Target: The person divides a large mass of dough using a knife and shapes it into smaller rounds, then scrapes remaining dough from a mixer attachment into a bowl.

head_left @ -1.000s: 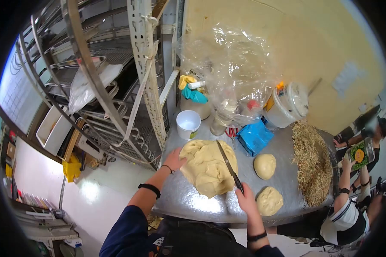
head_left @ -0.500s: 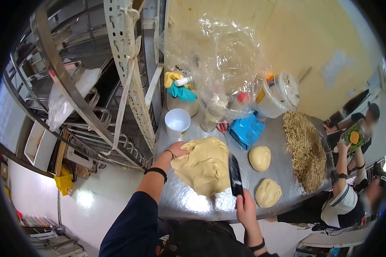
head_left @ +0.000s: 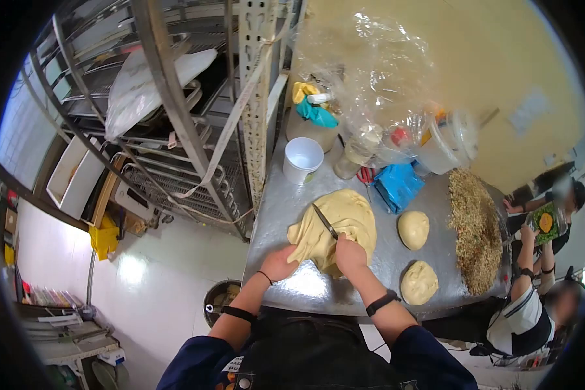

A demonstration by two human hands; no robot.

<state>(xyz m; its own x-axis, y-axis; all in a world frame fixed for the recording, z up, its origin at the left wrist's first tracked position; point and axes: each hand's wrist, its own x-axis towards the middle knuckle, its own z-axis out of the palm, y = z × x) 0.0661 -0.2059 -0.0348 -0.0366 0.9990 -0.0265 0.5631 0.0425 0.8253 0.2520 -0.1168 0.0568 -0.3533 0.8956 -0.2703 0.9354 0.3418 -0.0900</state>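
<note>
A large slab of pale yellow dough (head_left: 344, 211) lies spread and folded on the metal table. My left hand (head_left: 279, 264) is closed on the dough's near left edge, fingers partly hidden by it. My right hand (head_left: 351, 255) grips a dark knife (head_left: 325, 220), its blade slanting up and left across the top of the dough. Right of the slab sit two round dough balls, an upper one (head_left: 413, 230) and a lower one (head_left: 419, 283).
Behind the dough stand a white tub (head_left: 303, 162), red-handled scissors (head_left: 366, 174) and a blue packet (head_left: 398, 187). A heap of chopped nuts (head_left: 476, 234) covers the table's right side. Metal racks (head_left: 195, 130) rise at left. A co-worker (head_left: 523, 318) stands at right, holding a green package.
The knife moved left from beside the slab to over it. My left hand shifted down to the dough's near edge, and the dough there is now gathered into folds. My view swung left.
</note>
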